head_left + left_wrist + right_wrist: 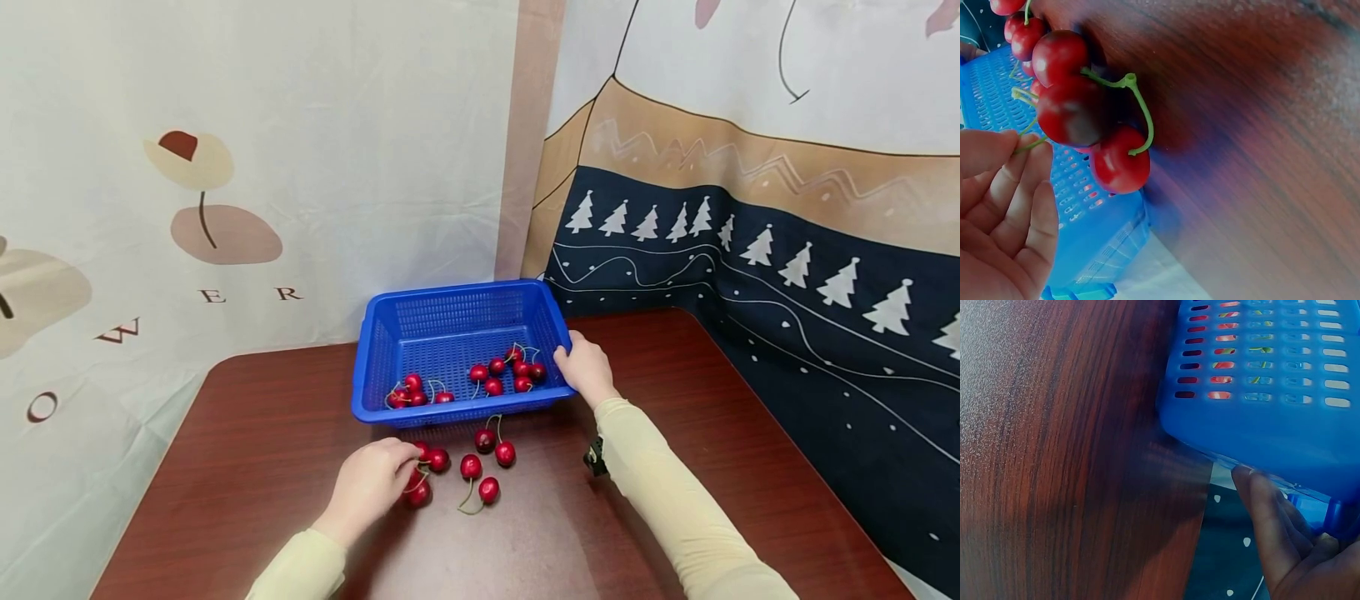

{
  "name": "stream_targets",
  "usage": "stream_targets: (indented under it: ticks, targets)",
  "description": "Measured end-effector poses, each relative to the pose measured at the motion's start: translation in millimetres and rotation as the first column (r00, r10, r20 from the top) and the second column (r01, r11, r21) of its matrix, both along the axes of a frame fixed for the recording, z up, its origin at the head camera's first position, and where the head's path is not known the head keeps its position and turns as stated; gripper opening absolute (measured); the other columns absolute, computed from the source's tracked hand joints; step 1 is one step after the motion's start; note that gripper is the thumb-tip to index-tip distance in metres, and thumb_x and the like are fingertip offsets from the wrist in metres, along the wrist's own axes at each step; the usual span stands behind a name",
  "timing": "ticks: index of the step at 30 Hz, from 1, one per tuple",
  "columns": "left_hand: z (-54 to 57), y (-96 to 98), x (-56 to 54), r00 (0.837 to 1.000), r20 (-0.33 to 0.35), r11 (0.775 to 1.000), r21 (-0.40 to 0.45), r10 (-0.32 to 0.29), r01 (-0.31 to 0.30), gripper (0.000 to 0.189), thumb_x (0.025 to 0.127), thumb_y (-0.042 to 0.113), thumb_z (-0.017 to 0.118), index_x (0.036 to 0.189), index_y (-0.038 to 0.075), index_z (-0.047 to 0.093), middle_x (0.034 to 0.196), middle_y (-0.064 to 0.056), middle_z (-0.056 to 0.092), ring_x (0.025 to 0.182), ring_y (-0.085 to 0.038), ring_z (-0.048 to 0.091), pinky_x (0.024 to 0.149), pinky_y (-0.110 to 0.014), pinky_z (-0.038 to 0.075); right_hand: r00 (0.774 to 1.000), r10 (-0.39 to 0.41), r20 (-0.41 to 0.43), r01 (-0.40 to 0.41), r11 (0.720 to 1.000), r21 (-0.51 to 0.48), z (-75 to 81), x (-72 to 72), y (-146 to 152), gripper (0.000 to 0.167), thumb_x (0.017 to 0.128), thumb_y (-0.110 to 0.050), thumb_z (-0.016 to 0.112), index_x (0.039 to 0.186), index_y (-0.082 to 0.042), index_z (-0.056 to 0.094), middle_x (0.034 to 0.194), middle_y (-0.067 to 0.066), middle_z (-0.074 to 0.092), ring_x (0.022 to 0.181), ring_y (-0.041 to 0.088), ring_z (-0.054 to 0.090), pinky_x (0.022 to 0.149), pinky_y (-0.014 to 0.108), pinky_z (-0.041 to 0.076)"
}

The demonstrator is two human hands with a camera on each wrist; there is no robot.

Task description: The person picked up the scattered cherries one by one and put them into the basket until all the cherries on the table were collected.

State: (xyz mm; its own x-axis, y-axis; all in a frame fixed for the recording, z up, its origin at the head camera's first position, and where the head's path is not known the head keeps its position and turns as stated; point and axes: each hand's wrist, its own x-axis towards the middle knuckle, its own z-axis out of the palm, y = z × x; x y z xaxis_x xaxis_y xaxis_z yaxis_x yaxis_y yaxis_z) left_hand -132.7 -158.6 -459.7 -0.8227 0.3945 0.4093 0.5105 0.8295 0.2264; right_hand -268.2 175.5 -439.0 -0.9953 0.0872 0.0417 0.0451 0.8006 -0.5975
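A blue plastic basket (454,291) with perforated walls stands on the table and holds two loose clusters of red cherries (521,368). My right hand (588,371) grips its right end by the rim; in the right wrist view the fingers (1266,506) lie against the outer wall. In front of the basket, my left hand (372,482) is low over several cherries (418,493). Thumb and fingertips (1035,159) pinch a thin green cherry stem (1034,144) in the left wrist view. Dark red cherries (1072,112) hang or lie close beside those fingertips; which one belongs to the stem is unclear.
More cherries with stems (471,467) lie on the brown wooden table (570,533), right of my left hand. A pale printed curtain (360,167) hangs behind the table, and a dark tree-patterned cloth (810,358) runs along its right side.
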Motion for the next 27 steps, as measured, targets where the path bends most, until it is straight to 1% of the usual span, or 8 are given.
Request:
stream_targets:
  ticks: [5,8,11,17,22,27]
  targets:
    - [-1.3,-1.1,-1.6,1.0,-0.009,1.0,0.01,0.029,-0.029,0.012,0.078,0.005,0.079,0.082,0.015,0.073,0.078,0.004,0.065,0.071,-0.016,0.065,0.064,-0.035,0.055,1.0,0.0,0.007,0.0,1.0,-0.003,0.8,0.2,0,0.046,0.1,-0.024,0.049,0.139,0.001,0.047,0.125,0.026,0.062,0.104,0.043,0.064,0.092,0.057,0.049]
    - [-1.8,-1.6,-2.6,0.999,-0.021,0.999,0.023,0.028,-0.027,0.014,0.079,0.005,0.079,0.08,0.017,0.071,0.076,0.006,0.063,0.069,-0.015,0.063,0.063,-0.034,0.054,1.0,0.0,0.007,0.0,1.0,-0.002,1.3,0.0,0,0.047,0.1,-0.024,0.049,0.139,0.001,0.047,0.125,0.027,0.062,0.105,0.043,0.064,0.093,0.057,0.049]
    - [-2.4,-2.1,-3.7,0.999,-0.04,0.999,0.039,0.009,-0.007,0.016,0.078,0.004,0.079,0.079,0.018,0.07,0.076,0.007,0.061,0.069,-0.014,0.062,0.064,-0.034,0.054,1.0,0.0,0.008,0.0,1.0,-0.002,1.3,-0.2,0,0.047,0.1,-0.024,0.049,0.139,0.002,0.047,0.125,0.027,0.062,0.105,0.043,0.064,0.093,0.057,0.049]
    - [-3.1,-3.5,-5.8,0.992,-0.106,0.996,0.056,-0.068,0.074,0.016,0.076,0.001,0.08,0.081,0.014,0.072,0.076,0.005,0.063,0.07,-0.015,0.062,0.069,-0.034,0.055,1.0,0.0,0.012,0.0,1.0,-0.002,1.0,-0.5,0,0.047,0.101,-0.024,0.049,0.139,0.002,0.047,0.125,0.026,0.062,0.104,0.042,0.064,0.092,0.057,0.049]
    - [3.6,-3.0,-4.8,0.981,-0.167,0.993,0.046,-0.104,0.113,0.017,0.075,-0.001,0.08,0.082,0.012,0.071,0.077,0.004,0.065,0.071,-0.016,0.063,0.07,-0.035,0.054,1.0,0.0,0.011,0.0,1.0,0.003,0.0,-0.7,0,0.046,0.101,-0.024,0.049,0.139,0.001,0.047,0.124,0.026,0.062,0.104,0.042,0.064,0.093,0.057,0.049]
    - [15.0,-3.1,-3.4,0.976,-0.185,0.991,0.057,-0.11,0.123,0.017,0.075,-0.001,0.081,0.083,0.011,0.072,0.079,0.002,0.066,0.072,-0.016,0.064,0.07,-0.036,0.055,1.0,0.0,0.009,-0.001,1.0,0.006,-0.1,-0.2,0,0.047,0.1,-0.024,0.049,0.14,0.002,0.047,0.125,0.027,0.062,0.105,0.043,0.064,0.093,0.057,0.049]
